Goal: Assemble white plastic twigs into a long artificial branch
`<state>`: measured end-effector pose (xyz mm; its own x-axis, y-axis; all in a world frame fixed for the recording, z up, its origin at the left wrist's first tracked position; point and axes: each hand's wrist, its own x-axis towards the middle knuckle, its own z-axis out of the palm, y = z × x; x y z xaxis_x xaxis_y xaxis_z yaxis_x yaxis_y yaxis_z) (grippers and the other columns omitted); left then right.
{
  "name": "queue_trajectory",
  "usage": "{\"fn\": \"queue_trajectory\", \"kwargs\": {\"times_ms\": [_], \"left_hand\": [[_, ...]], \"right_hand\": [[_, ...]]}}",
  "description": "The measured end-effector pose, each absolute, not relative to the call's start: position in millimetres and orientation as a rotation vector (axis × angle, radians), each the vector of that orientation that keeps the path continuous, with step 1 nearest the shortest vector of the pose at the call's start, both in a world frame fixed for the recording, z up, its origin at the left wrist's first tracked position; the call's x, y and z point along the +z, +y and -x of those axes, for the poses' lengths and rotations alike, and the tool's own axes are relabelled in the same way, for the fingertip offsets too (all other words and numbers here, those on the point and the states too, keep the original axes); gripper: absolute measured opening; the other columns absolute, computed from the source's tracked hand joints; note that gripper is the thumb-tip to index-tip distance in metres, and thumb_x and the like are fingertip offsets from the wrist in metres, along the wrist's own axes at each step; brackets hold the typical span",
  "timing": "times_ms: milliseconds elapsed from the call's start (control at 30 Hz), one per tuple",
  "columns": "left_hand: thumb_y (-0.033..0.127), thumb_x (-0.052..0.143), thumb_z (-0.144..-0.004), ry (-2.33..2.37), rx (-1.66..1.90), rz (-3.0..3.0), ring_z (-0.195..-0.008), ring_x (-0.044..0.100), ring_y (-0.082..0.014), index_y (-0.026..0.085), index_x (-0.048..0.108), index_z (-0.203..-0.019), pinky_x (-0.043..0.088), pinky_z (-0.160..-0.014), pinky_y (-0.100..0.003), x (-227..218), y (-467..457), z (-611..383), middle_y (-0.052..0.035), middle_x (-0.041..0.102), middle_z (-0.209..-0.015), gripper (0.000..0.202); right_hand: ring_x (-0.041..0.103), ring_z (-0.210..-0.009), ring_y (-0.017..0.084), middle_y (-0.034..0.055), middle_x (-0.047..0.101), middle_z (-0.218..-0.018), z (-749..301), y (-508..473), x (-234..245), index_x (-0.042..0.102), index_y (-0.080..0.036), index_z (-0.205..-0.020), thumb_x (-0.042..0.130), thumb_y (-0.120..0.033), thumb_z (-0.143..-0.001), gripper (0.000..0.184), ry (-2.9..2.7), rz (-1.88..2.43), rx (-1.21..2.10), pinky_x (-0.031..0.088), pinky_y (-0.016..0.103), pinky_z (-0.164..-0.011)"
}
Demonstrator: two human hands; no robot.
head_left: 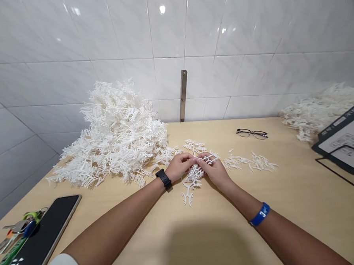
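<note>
A white, branching, coral-like plastic piece (pixel 196 174) is between my two hands over the table. My left hand (pixel 177 166), with a black band at the wrist, pinches it with thumb and fingertips. Right beside it, my right hand (pixel 217 172) is closed on the same piece, the fingertips of both hands nearly touching. Branches stick out above the hands and hang down toward me below them. My fingers partly hide its middle, and I cannot tell whether it is one piece or several together. A large heap of similar white branching pieces (pixel 120 141) rises just left of my hands.
Small loose white bits (pixel 263 162) lie to the right, with eyeglasses (pixel 252 133) behind them. A phone (pixel 52 225) and keys (pixel 19 227) sit at the front left. A second white heap (pixel 323 106) and a dark-framed printed board (pixel 347 137) stand at right.
</note>
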<state>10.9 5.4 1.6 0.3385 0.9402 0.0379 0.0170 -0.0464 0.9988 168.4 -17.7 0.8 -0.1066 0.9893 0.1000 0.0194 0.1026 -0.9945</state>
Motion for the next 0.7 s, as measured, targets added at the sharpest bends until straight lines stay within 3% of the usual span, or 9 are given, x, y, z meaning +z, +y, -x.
{"fn": "queue_trajectory", "kwargs": {"times_ms": [200,333,433,533,700], "left_hand": [[0.053,0.063,-0.078,0.883,0.866,-1.524,-0.058,0.048,-0.0083,0.013,0.065,-0.084,0.039,-0.056,-0.022,2,6,-9,0.0006,0.057,-0.067,0.041],[0.046,0.073,-0.071,0.801,0.801,-1.507,-0.072,0.057,-0.0112,0.013,0.066,-0.089,0.043,-0.069,-0.023,2,5,-8,-0.0045,0.065,-0.082,0.038],[0.042,0.076,-0.069,0.809,0.800,-1.486,-0.071,0.057,-0.0106,0.014,0.067,-0.086,0.042,-0.068,-0.023,1,4,-8,-0.0038,0.065,-0.079,0.035],[0.039,0.078,-0.067,0.826,0.825,-1.478,-0.068,0.056,-0.0097,0.013,0.068,-0.084,0.042,-0.065,-0.022,1,4,-8,-0.0026,0.064,-0.076,0.033],[0.036,0.080,-0.065,0.836,0.867,-1.465,-0.073,0.059,-0.0119,0.012,0.070,-0.082,0.045,-0.070,-0.025,2,4,-8,-0.0054,0.068,-0.081,0.031]], "right_hand": [[0.050,-0.059,0.013,-0.0009,0.056,-0.065,-172,-16,0,0.060,-0.017,-0.081,0.064,-0.048,-0.077,0.031,-1.347,1.127,1.086,0.041,0.027,-0.057],[0.051,-0.061,0.015,-0.0007,0.056,-0.066,-173,-16,2,0.058,-0.019,-0.081,0.062,-0.046,-0.078,0.028,-1.344,1.181,1.026,0.041,0.028,-0.059],[0.050,-0.062,0.016,-0.0002,0.054,-0.066,-175,-17,6,0.056,-0.020,-0.080,0.059,-0.044,-0.081,0.025,-1.326,1.228,0.932,0.039,0.028,-0.059],[0.048,-0.062,0.016,0.0007,0.054,-0.065,-183,-16,16,0.052,-0.020,-0.074,0.052,-0.040,-0.085,0.023,-1.329,1.309,0.673,0.037,0.028,-0.059],[0.044,-0.055,0.016,0.0024,0.052,-0.052,-214,-8,36,0.043,-0.020,-0.052,0.048,-0.026,-0.083,0.033,-1.800,1.704,0.045,0.030,0.034,-0.068]]}}
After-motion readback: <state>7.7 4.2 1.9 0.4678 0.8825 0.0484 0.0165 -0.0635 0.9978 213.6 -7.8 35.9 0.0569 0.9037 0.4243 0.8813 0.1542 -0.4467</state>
